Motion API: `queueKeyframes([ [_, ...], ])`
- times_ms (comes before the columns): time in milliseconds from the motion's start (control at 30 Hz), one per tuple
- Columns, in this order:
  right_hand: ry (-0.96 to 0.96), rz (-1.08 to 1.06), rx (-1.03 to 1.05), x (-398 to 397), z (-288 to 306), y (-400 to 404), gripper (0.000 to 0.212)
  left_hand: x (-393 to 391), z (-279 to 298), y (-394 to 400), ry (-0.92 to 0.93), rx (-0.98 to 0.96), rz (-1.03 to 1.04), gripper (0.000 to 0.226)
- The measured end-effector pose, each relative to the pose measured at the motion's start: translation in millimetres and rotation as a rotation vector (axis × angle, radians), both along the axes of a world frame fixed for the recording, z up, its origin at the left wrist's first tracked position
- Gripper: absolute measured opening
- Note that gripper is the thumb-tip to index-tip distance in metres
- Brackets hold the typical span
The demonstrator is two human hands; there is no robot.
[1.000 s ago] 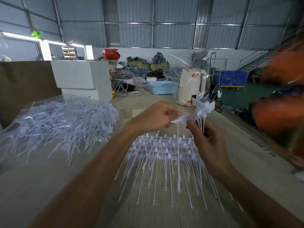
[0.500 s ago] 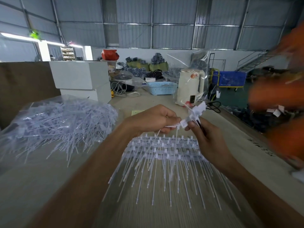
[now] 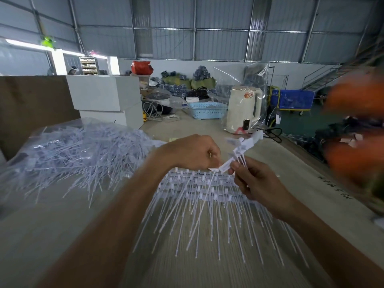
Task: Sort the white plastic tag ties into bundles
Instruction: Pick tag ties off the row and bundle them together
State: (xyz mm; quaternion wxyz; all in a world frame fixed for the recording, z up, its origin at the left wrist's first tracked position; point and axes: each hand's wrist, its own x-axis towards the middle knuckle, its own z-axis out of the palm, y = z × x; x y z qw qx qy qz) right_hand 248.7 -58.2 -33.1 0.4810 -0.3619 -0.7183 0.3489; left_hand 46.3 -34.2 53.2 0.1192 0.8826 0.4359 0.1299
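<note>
Both hands held a small bundle of tag ties (image 3: 242, 149) above the table (image 3: 218, 129), its long axis slanting up and away to the right. The left hand (image 3: 194, 151) pinched its lower end with curled fingers; the right hand (image 3: 256, 181) gripped the thin tails. Beneath lay rows of ties (image 3: 199, 196), tails pointing toward the person. A clear bag (image 3: 68, 150) at left held a loose heap.

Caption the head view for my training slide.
Both hands pinch a small bundle of ties above laid-out rows.

Two bare forearms are seen, without sleeves; the left hand (image 3: 195, 151) and right hand (image 3: 256, 181) are ungloved.
</note>
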Motion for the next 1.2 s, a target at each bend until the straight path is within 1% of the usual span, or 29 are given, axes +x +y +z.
queueKeyframes([
  [67, -0.144, -0.091, 0.13, 0.2, 0.6, 1.5, 0.03, 0.9, -1.2, -1.5, 0.048, 0.082, 0.061, 0.035],
  [133, -0.284, -0.151, 0.233, -0.1, 0.7, 2.4, 0.026, 2.9, -3.3, -2.3, 0.117, 0.187, 0.12, 0.033],
  [200, -0.387, -0.192, 0.26, 0.1, 0.3, 4.4, 0.022, 5.3, -5.3, -1.8, 0.203, 0.309, 0.183, 0.028],
  [267, -0.449, -0.251, 0.252, 2.2, 1.0, 6.5, 0.027, 5.5, -6.5, -0.7, 0.287, 0.422, 0.237, 0.023],
  [300, -0.444, -0.274, 0.236, 3.7, 2.3, 7.1, 0.031, 4.2, -6.9, 0.2, 0.294, 0.457, 0.251, 0.021],
  [333, -0.4, -0.284, 0.201, 5.1, 3.5, 7.4, 0.033, 2.1, -7.1, 1.8, 0.268, 0.467, 0.25, 0.021],
  [367, -0.312, -0.275, 0.149, 6.7, 4.4, 7.8, 0.033, -0.4, -6.4, 3.2, 0.204, 0.438, 0.23, 0.02],
  [467, 0.063, -0.172, -0.039, 8.5, 4.5, 7.6, 0.028, -5.2, -3.5, 6.6, -0.112, 0.19, 0.064, 0.015],
  [533, 0.221, -0.111, -0.129, 4.9, 5.7, 5.2, 0.025, -3.1, -1.1, 5.4, -0.181, 0.094, -0.05, 0.015],
  [600, 0.316, -0.051, -0.167, -2.0, 6.8, 2.1, 0.028, -0.3, -0.3, 5.5, -0.184, 0.074, -0.111, 0.017],
  [667, 0.365, -0.021, -0.178, -7.5, 7.3, -1.1, 0.033, 1.0, -0.2, 5.9, -0.221, 0.094, -0.124, 0.017],
  [767, 0.363, -0.008, -0.147, -9.5, 7.2, -5.3, 0.041, 1.4, 0.1, 4.1, -0.389, 0.09, -0.126, 0.009],
  [867, 0.341, -0.02, -0.12, -10.1, 7.6, -7.2, 0.042, 3.8, 0.8, 1.8, -0.454, 0.09, -0.101, 0.013],
  [967, 0.389, -0.038, -0.102, -13.2, 8.8, -8.8, 0.034, 5.9, 2.6, 0.9, -0.41, 0.196, -0.065, 0.016],
  [1067, 0.481, -0.032, -0.069, -13.6, 12.4, -11.0, 0.033, 8.0, 3.8, -0.4, -0.273, 0.345, 0.026, 0.026],
  [1100, 0.5, -0.028, -0.066, -13.4, 13.7, -11.5, 0.033, 8.9, 4.1, -1.0, -0.255, 0.373, 0.047, 0.029],
  [1200, 0.491, -0.043, -0.072, -14.0, 14.6, -13.0, 0.033, 13.4, 4.1, -1.4, -0.319, 0.391, 0.021, 0.037],
])
